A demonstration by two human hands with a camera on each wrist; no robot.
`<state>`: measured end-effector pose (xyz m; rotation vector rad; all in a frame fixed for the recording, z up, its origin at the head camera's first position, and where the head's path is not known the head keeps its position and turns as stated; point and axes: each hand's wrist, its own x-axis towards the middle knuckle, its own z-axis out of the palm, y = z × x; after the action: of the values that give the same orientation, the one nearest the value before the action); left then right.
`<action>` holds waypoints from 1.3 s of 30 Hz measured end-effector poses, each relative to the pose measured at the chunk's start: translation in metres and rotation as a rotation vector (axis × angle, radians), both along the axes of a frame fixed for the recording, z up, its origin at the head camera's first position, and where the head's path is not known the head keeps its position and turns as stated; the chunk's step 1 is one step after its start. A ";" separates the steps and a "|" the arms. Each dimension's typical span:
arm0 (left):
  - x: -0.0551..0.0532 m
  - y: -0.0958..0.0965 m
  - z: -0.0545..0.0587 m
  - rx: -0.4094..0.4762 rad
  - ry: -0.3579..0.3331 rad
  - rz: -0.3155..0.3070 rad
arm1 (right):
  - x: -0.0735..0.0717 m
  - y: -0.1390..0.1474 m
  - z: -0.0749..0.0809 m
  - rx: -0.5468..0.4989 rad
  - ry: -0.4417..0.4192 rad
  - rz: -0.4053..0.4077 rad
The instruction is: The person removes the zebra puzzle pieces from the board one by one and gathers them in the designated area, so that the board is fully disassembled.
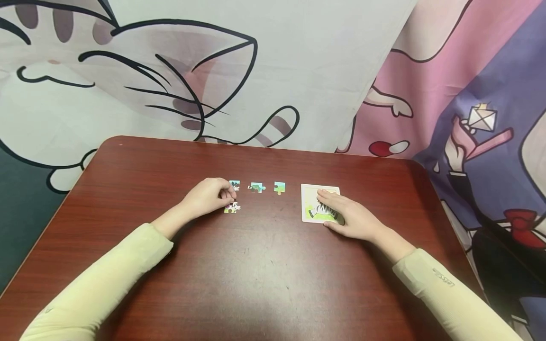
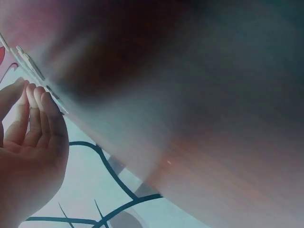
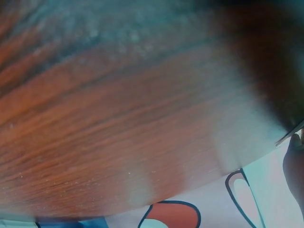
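At the upper left of the table, my left hand (image 1: 209,196) has its thumb and forefinger brought together on a small jigsaw puzzle piece (image 1: 232,208) with white, green and purple print. The left wrist view shows the same hand (image 2: 35,137) with thumb and fingertips meeting close over the tabletop. My right hand (image 1: 351,215) rests on a square puzzle board (image 1: 304,203) with a pale border and a zebra picture. Its fingers lie extended across the picture and cover part of it. In the right wrist view only an edge of this hand (image 3: 295,166) appears.
A row of loose pieces lies behind and right of the left hand: a blue one (image 1: 235,183), a green-and-blue one (image 1: 257,187) and a green one (image 1: 279,187). The brown wooden table (image 1: 264,274) reaches a cartoon-printed cloth (image 1: 324,71) at the back.
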<state>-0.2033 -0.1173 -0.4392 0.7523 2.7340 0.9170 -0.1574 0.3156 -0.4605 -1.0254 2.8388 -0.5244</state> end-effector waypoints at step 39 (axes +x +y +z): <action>-0.012 0.111 0.012 0.101 0.014 -0.132 | 0.006 0.017 0.002 0.101 0.047 -0.034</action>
<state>-0.2150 -0.0067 -0.4271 0.9482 2.6294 1.0305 -0.1517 0.3323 -0.4590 -0.9861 2.8954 -0.3604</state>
